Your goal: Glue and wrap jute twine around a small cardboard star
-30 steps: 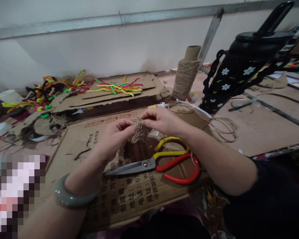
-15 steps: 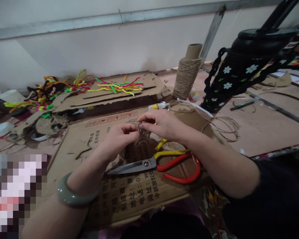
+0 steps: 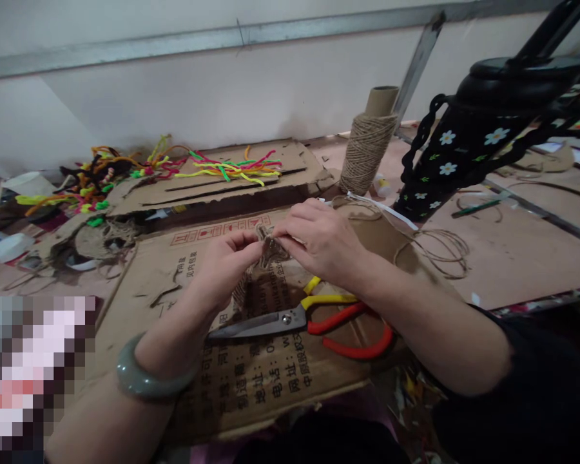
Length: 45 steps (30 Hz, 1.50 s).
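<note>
Twine-wrapped piece (image 3: pixel 269 248) (brown) held aloft.

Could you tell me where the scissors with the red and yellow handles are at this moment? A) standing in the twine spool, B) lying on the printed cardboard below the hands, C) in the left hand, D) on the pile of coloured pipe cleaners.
B: the scissors lie flat on the printed cardboard, while the left hand and right hand pinch a small twine piece above them.
</note>
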Each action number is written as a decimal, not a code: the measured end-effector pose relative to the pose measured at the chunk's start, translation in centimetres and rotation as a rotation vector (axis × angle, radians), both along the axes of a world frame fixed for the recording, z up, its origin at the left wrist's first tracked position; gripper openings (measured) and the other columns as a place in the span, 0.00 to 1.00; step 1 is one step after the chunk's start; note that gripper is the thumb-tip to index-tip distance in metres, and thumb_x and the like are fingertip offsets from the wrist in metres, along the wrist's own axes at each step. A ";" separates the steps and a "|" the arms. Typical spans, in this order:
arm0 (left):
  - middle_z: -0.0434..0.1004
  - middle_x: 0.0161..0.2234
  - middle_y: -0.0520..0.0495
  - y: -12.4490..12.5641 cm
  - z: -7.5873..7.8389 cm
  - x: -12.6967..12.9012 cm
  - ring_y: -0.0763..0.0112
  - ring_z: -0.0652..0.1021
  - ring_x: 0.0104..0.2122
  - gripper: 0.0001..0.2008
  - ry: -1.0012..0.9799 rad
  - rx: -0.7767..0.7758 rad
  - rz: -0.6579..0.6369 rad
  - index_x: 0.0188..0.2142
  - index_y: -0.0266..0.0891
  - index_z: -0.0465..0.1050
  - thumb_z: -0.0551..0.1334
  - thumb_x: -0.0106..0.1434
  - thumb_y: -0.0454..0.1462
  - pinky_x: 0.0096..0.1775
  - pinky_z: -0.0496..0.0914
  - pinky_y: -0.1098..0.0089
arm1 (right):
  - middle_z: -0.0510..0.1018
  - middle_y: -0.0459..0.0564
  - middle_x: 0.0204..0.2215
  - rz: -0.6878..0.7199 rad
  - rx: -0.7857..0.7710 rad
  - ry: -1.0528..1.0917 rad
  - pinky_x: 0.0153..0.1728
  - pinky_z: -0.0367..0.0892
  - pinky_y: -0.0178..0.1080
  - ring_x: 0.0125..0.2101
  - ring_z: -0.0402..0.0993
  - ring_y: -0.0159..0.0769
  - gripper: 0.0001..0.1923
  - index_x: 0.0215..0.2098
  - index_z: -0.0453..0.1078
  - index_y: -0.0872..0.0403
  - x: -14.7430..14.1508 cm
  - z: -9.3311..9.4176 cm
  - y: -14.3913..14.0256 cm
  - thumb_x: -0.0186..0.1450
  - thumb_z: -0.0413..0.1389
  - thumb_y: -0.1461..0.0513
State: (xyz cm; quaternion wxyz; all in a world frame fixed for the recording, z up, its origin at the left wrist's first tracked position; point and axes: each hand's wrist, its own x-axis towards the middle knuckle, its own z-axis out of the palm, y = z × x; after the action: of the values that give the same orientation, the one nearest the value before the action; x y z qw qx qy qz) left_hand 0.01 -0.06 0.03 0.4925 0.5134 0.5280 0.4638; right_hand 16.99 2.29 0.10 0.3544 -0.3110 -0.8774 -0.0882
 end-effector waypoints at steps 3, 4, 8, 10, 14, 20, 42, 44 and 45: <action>0.67 0.19 0.54 0.0 0.0 0.1 0.78 0.64 0.21 0.06 -0.018 0.005 0.038 0.21 0.36 0.72 0.67 0.46 0.36 0.26 0.59 0.74 | 0.74 0.51 0.28 0.018 -0.011 -0.022 0.37 0.61 0.37 0.32 0.64 0.35 0.13 0.30 0.72 0.57 -0.2 0.0 -0.2 0.66 0.47 0.62; 0.67 0.19 0.54 0.0 0.1 0.1 0.78 0.64 0.21 0.06 -0.023 0.003 0.045 0.21 0.36 0.72 0.67 0.46 0.36 0.26 0.59 0.74 | 0.75 0.51 0.28 0.022 -0.015 -0.027 0.37 0.61 0.37 0.32 0.65 0.35 0.13 0.30 0.72 0.57 -0.3 0.0 -0.3 0.66 0.47 0.62; 0.68 0.19 0.54 0.1 0.1 -0.1 0.79 0.64 0.21 0.07 -0.044 0.002 0.029 0.22 0.35 0.71 0.67 0.46 0.36 0.26 0.58 0.75 | 0.75 0.51 0.29 0.026 -0.012 -0.041 0.37 0.61 0.37 0.32 0.65 0.35 0.13 0.30 0.72 0.57 -0.3 -0.2 -0.4 0.66 0.47 0.63; 0.68 0.20 0.54 0.1 0.0 -0.1 0.79 0.64 0.21 0.07 -0.038 0.002 0.021 0.22 0.35 0.71 0.67 0.47 0.37 0.26 0.58 0.74 | 0.75 0.51 0.29 0.022 -0.012 -0.044 0.37 0.61 0.37 0.32 0.65 0.35 0.13 0.30 0.72 0.57 -0.3 -0.2 -0.4 0.66 0.47 0.63; 0.67 0.20 0.55 0.1 -0.1 -0.2 0.78 0.63 0.21 0.07 -0.030 0.003 0.004 0.23 0.35 0.72 0.67 0.48 0.37 0.25 0.57 0.74 | 0.75 0.51 0.29 -0.001 -0.024 -0.045 0.37 0.60 0.37 0.32 0.64 0.35 0.14 0.30 0.72 0.56 -0.3 -0.2 -0.4 0.66 0.47 0.62; 0.66 0.20 0.55 0.0 0.0 -0.2 0.78 0.63 0.21 0.07 -0.053 0.012 -0.020 0.22 0.36 0.71 0.67 0.49 0.37 0.26 0.57 0.73 | 0.75 0.51 0.29 -0.022 -0.036 -0.050 0.37 0.60 0.38 0.32 0.65 0.35 0.13 0.31 0.72 0.56 -0.2 -0.2 -0.3 0.66 0.47 0.62; 0.66 0.18 0.55 0.0 -0.2 -0.6 0.77 0.64 0.20 0.11 0.027 0.014 -0.039 0.20 0.37 0.68 0.66 0.51 0.40 0.26 0.57 0.72 | 0.72 0.47 0.25 0.067 -0.315 0.158 0.34 0.59 0.36 0.29 0.65 0.32 0.06 0.27 0.69 0.57 -0.2 0.3 -0.2 0.61 0.52 0.65; 0.67 0.18 0.54 -0.1 -0.1 -0.5 0.77 0.64 0.21 0.10 0.035 0.016 -0.043 0.20 0.37 0.69 0.66 0.51 0.40 0.26 0.57 0.72 | 0.71 0.46 0.25 0.036 -0.397 0.194 0.32 0.59 0.35 0.28 0.65 0.30 0.03 0.28 0.68 0.56 -0.2 0.5 -0.2 0.60 0.54 0.65; 0.68 0.19 0.53 -0.1 -0.1 -0.5 0.76 0.65 0.21 0.10 0.035 0.017 -0.045 0.20 0.37 0.70 0.66 0.50 0.40 0.26 0.58 0.72 | 0.71 0.45 0.25 0.014 -0.447 0.220 0.31 0.59 0.34 0.27 0.65 0.29 0.02 0.29 0.68 0.56 -0.2 0.6 -0.3 0.59 0.54 0.65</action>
State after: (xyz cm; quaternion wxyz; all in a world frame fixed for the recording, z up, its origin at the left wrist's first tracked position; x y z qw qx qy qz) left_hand -0.52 -0.15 -0.03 0.4892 0.5374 0.5209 0.4477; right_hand 16.74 2.03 0.67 0.3710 -0.3834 -0.8333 0.1447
